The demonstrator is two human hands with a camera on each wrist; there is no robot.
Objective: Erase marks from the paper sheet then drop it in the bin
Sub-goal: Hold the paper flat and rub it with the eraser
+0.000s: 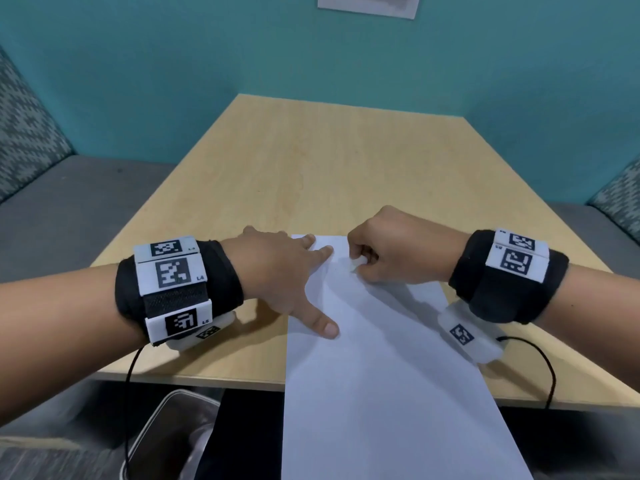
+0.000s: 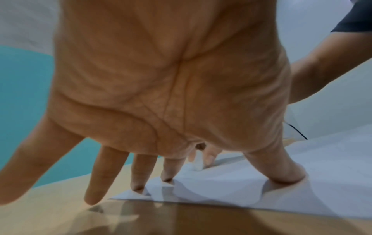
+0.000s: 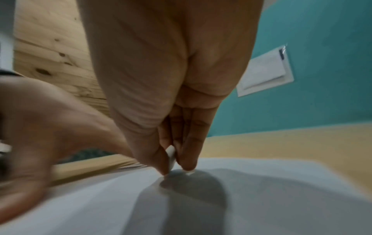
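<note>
A white paper sheet [image 1: 374, 358] lies on the wooden table [image 1: 311, 168], its near end hanging over the front edge. My left hand [image 1: 294, 271] is spread flat, fingertips and thumb pressing the sheet's left edge [image 2: 241, 190]. My right hand [image 1: 384, 251] pinches a small white eraser [image 1: 358, 263] between thumb and fingers, its tip against the paper near the far end. The eraser [image 3: 171, 156] shows between the thumb and fingers in the right wrist view, and also past my left hand's fingers [image 2: 197, 163]. No marks are plain on the sheet.
A clear plastic bin [image 1: 173, 434] stands on the floor below the table's front edge, at lower left. Grey bench seats [image 1: 69, 202] flank the table. A teal wall with a white plate [image 1: 369, 5] rises behind. Black cables hang from both wristbands.
</note>
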